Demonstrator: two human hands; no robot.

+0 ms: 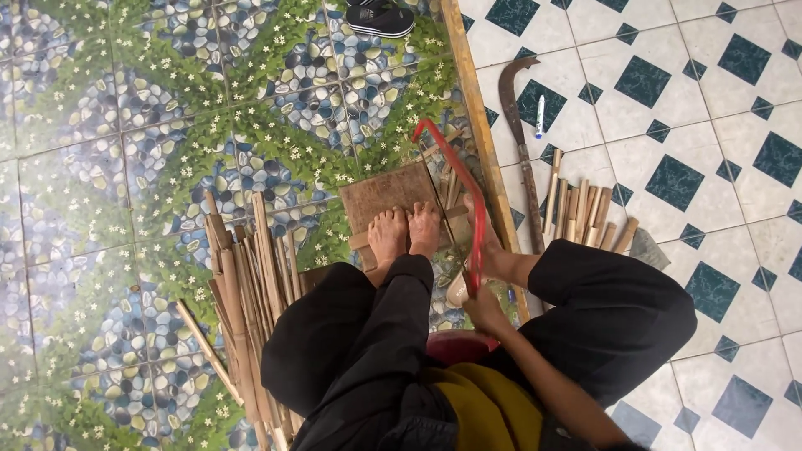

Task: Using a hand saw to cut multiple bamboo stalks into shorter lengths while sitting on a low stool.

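Note:
My right hand [484, 313] is shut on the lower end of a red-framed hacksaw [468, 196] that runs up and away from me. Just left of the hand shows the pale cut end of a bamboo piece [456, 292], under the blade. Two bare feet [405, 234] rest on a brown wooden board [380, 192] in front of me. A bare shin [511, 266] comes out of black trousers beside the saw. My left hand is not visible.
Split bamboo strips [246, 288] lie in a heap at the left. Short cut bamboo pieces [585, 213] lie on the white tiles at the right, next to a long curved machete [520, 142], a pen [540, 115] and a grey stone [648, 248]. A wooden batten [469, 100], a sandal [380, 18], a red stool [459, 344].

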